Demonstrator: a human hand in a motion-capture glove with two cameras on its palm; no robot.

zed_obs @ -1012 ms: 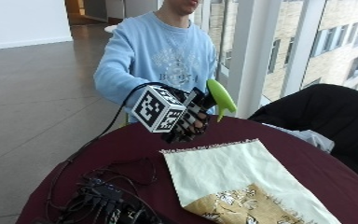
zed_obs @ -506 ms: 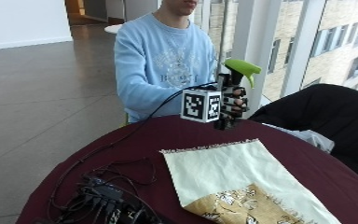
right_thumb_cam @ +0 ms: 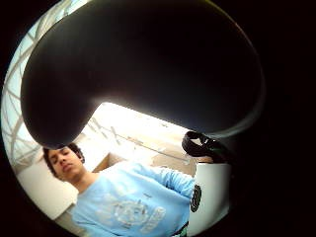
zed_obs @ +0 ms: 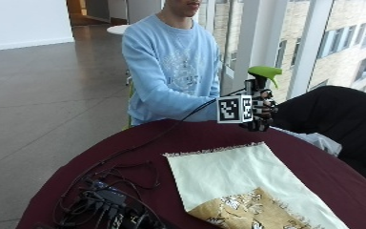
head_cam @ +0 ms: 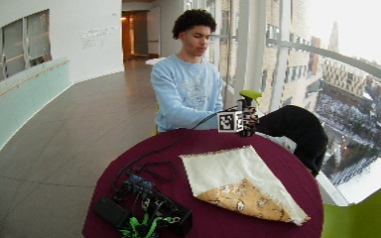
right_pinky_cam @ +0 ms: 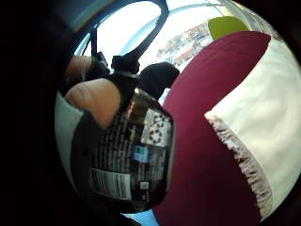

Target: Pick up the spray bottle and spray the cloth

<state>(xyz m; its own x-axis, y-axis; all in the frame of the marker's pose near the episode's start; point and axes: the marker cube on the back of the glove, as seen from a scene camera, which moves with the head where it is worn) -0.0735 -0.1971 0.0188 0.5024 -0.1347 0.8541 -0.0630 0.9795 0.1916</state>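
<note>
One hand [zed_obs: 259, 112] holds bottle [zed_obs: 263, 74] above cloth [zed_obs: 234, 174] edge.

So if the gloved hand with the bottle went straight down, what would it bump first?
Probably the red table, just past the cloth's fringed edge. The right hand holds the spray bottle upright above there; depth is unclear.

We hold our gloved right hand [zed_obs: 259, 110] raised in front of the chest, forearm reaching forward from the blue sleeve [zed_obs: 170, 98]. Its fingers [zed_obs: 267, 109] are curled round the upright spray bottle [zed_obs: 259, 78] above the worktop's far edge.
</note>
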